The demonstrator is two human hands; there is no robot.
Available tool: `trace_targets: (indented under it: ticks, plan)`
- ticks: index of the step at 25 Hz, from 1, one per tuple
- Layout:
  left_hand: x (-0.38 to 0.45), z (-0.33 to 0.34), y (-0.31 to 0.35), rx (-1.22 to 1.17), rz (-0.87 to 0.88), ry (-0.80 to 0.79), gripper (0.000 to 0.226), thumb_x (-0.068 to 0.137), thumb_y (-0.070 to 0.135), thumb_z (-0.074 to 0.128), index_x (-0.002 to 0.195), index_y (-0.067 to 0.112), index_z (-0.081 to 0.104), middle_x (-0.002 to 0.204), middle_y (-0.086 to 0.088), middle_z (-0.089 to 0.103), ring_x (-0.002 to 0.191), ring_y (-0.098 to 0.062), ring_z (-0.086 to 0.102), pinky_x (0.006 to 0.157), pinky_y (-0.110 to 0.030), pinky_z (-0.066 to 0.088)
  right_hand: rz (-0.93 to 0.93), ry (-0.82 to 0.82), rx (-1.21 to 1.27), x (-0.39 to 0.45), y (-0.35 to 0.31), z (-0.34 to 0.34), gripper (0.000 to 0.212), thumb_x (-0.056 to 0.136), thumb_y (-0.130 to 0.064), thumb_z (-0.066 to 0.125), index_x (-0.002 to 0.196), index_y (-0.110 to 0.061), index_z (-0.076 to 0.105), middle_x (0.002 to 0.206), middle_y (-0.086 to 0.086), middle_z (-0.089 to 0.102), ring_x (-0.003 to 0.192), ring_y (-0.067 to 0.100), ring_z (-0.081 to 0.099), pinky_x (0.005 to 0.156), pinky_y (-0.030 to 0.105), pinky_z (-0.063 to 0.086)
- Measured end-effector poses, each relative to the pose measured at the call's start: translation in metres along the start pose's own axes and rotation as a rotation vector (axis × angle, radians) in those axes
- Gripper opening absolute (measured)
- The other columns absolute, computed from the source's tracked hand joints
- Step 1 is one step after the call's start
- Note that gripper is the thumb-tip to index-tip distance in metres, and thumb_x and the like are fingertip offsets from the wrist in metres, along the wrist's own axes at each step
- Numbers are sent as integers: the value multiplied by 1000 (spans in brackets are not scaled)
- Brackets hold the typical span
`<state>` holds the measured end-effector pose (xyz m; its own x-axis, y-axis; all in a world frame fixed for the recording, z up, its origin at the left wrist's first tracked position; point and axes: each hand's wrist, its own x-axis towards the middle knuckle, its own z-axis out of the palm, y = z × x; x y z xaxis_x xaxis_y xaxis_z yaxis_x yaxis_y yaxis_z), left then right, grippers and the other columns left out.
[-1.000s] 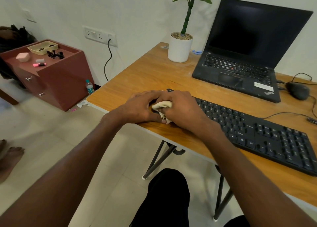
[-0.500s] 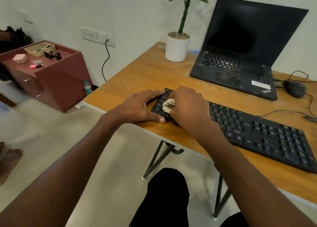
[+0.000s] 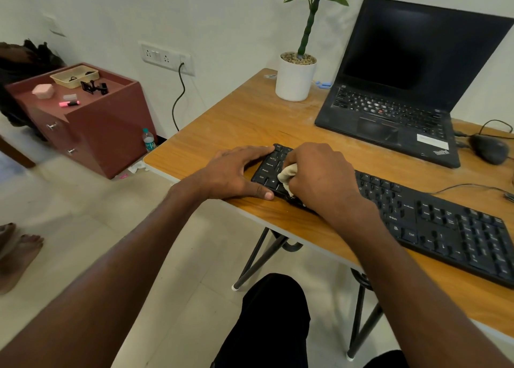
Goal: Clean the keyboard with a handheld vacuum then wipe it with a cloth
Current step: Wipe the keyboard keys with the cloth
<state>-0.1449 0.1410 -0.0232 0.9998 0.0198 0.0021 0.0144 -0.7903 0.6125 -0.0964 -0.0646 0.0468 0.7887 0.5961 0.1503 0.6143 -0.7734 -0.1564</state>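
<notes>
Head view, starting at my left: my left hand (image 3: 236,174) lies flat on the wooden desk (image 3: 242,117), fingers straight, index along the keyboard's far corner and thumb along its near edge — it braces the left end and grips nothing. If that hand slackens, I judge the keyboard (image 3: 434,223) could skate toward the desk's near edge, which is close by, since my wiping pushes sideways against a light board.

Next, my right hand (image 3: 319,181) is closed around a bunched cream cloth (image 3: 286,174), pressing it onto the keys at the left end, just right of Caps Lock and Shift. Only a small fold of cloth shows; the rest is hidden under my palm. Pressing too hard here could snag a keycap edge and lift it, and a wad this tight may skip the gaps between keys.

Further right, most of the keyboard stretches away unwiped, as far as I can judge. Its thin cable (image 3: 470,186) runs past the far side toward the mouse (image 3: 489,149) — a long stroke could drag the board and tug that cable. The open laptop (image 3: 403,89) and the potted plant (image 3: 296,78) stand well apart, behind. No handheld vacuum is in sight.
</notes>
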Motion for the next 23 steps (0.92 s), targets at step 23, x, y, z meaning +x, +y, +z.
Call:
trace_targets:
  ticks: [23]
  plan:
    - [-2,-2,4,-63,-25,-23,125,53,92,73,161,46,30,166,10,38,151,-15,37,126,-54,28,-40,-2,119,-9,23,-6,30,79,-14,69,94,-38,80,91,-13,67,82,16,63,60,31,47]
